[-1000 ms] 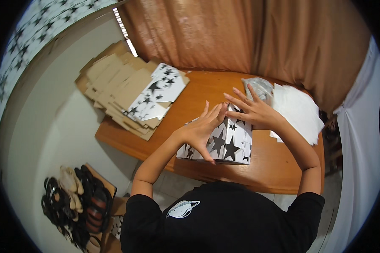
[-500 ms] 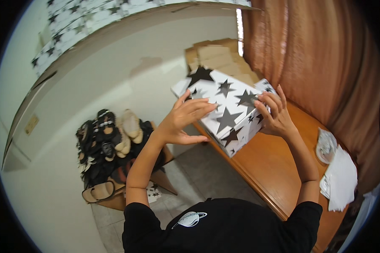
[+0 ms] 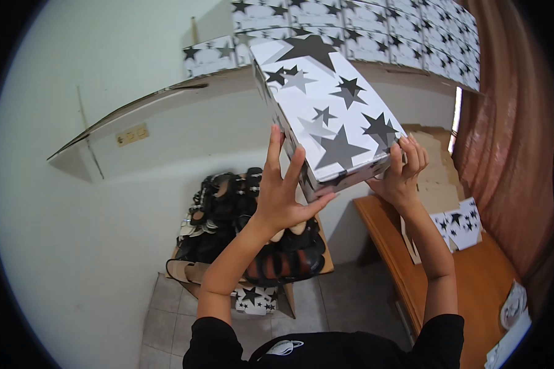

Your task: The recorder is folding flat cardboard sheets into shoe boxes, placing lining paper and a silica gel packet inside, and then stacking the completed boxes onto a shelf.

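Observation:
A white shoebox (image 3: 332,114) printed with black and grey stars is raised in front of me, its lid on and its long side slanting up to the left. My left hand (image 3: 280,194) grips its near left corner, thumb underneath and fingers spread along the side. At the near right corner, my right hand (image 3: 405,169) has its fingers curled over the edge. Above and behind stand rows of matching star-printed boxes (image 3: 363,46) on a high wall shelf (image 3: 381,72).
Black and beige shoes (image 3: 228,209) are piled on a low stand (image 3: 327,258), with a star-printed box (image 3: 255,300) beneath. To the right is a wooden table (image 3: 474,289) holding brown cardboard (image 3: 434,166), a star-printed piece (image 3: 458,224) and a plastic-wrapped item (image 3: 512,306). A brown curtain (image 3: 511,154) hangs alongside.
Both hands have lifted the shoebox from over the table, up toward the shelf. The view has swung left and upward, showing more of the shelved boxes.

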The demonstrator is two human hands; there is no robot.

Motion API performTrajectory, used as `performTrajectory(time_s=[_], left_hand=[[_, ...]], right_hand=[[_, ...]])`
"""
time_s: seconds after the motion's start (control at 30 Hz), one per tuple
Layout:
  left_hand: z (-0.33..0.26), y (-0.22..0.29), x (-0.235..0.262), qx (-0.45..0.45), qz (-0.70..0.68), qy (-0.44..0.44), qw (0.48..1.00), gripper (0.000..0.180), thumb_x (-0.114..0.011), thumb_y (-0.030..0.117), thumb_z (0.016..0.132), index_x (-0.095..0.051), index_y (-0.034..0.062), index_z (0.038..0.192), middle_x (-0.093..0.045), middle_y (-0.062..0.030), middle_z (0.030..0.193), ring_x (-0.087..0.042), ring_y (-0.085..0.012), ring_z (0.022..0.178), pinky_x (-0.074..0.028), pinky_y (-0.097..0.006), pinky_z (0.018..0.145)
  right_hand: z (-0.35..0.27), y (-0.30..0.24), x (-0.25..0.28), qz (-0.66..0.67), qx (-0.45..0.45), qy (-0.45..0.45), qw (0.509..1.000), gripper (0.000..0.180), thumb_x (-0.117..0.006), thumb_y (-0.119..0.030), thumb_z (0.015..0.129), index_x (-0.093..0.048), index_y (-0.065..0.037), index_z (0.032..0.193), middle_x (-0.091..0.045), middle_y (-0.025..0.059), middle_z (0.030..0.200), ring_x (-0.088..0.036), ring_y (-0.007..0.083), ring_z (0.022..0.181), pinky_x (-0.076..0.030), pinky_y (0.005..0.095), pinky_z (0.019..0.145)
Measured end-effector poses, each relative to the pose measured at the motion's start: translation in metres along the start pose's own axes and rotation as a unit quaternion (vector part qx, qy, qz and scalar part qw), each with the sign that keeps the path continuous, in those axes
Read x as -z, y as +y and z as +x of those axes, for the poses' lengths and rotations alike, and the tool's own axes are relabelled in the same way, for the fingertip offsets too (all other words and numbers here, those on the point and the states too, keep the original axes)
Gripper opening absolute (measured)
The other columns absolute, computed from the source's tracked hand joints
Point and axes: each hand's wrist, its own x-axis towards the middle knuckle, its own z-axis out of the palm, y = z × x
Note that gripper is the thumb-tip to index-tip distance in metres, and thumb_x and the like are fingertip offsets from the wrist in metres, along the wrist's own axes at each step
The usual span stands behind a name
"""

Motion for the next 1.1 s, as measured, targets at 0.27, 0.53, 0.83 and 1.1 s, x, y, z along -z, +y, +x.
performTrajectory(time_s=[0.27, 0.53, 0.83, 1.1], left_hand=[[-0.016, -0.051, 0.057, -0.049, 0.104, 0.066, 0.991, 0.088, -0.076, 0.009, 0.066, -0.027, 0.0403, 0.133, -0.024, -0.027, 0.136, -0.037, -0.0426, 0.121, -0.043, -0.042, 0.09], [0.007, -0.122, 0.107, -0.034, 0.177, 0.096, 0.979, 0.079, -0.072, 0.002, 0.069, -0.032, 0.0254, 0.133, -0.018, -0.026, 0.139, -0.03, -0.0441, 0.124, -0.046, -0.042, 0.088], [0.076, -0.211, 0.151, -0.02, 0.215, 0.066, 0.974, 0.073, -0.059, 0.0, 0.08, -0.019, 0.0136, 0.139, -0.028, -0.0142, 0.138, -0.042, -0.0257, 0.118, -0.052, -0.033, 0.082], [0.114, -0.283, 0.149, 0.02, 0.197, 0.045, 0.979, 0.065, -0.059, 0.011, 0.083, -0.028, 0.0198, 0.138, -0.028, -0.022, 0.136, -0.038, -0.0316, 0.122, -0.045, -0.036, 0.086]], right_hand=[[0.044, -0.054, -0.096, 0.044, 0.006, 0.17, 0.984, 0.057, -0.066, -0.021, 0.06, -0.045, -0.012, 0.112, -0.039, 0.0103, 0.115, -0.04, 0.0292, 0.107, -0.033, 0.0426, 0.086], [0.124, -0.099, -0.176, 0.114, -0.002, 0.217, 0.969, 0.05, -0.059, -0.01, 0.065, -0.051, -0.014, 0.113, -0.042, 0.0064, 0.117, -0.041, 0.0254, 0.112, -0.028, 0.042, 0.093], [0.204, -0.102, -0.253, 0.096, 0.02, 0.205, 0.974, 0.072, -0.055, 0.0, 0.062, -0.044, -0.028, 0.127, -0.038, 0.0039, 0.126, -0.035, 0.0201, 0.118, -0.023, 0.0394, 0.096], [0.234, -0.09, -0.32, 0.082, 0.067, 0.14, 0.985, 0.092, -0.071, -0.004, 0.054, -0.034, -0.04, 0.13, -0.03, 0.0066, 0.133, -0.026, 0.0226, 0.124, -0.023, 0.0439, 0.097]])
